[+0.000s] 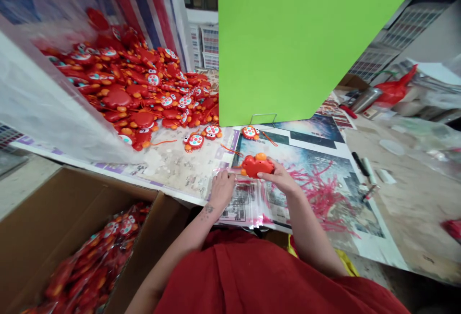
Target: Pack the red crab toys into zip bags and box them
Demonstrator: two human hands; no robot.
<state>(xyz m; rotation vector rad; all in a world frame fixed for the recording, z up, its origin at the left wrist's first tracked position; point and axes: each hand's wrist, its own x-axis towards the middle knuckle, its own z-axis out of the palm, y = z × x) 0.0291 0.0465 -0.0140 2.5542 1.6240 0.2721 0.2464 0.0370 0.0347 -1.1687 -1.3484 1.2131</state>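
My right hand (277, 177) is shut on a red plastic crab-shaped toy (257, 166) with orange knobs, holding it just above a stack of clear plastic bags (245, 203). My left hand (222, 189) rests on those bags, fingers flat, close to the toy's left end. Three similar toys lie loose on the table, two (194, 141) left of the stack and one (249, 132) behind it. A large heap of these toys (126, 88) lies at the far left, behind a sheet of clear plastic (46, 98).
A cardboard box (79, 223) of bagged toys (97, 256) stands at lower left. A green board (306, 40) rises behind the table, which is covered with printed posters (317, 184). Stacked plastic crates (211, 45) stand behind. A steel flask (365, 100) and red plastic bag (394, 88) lie at right.
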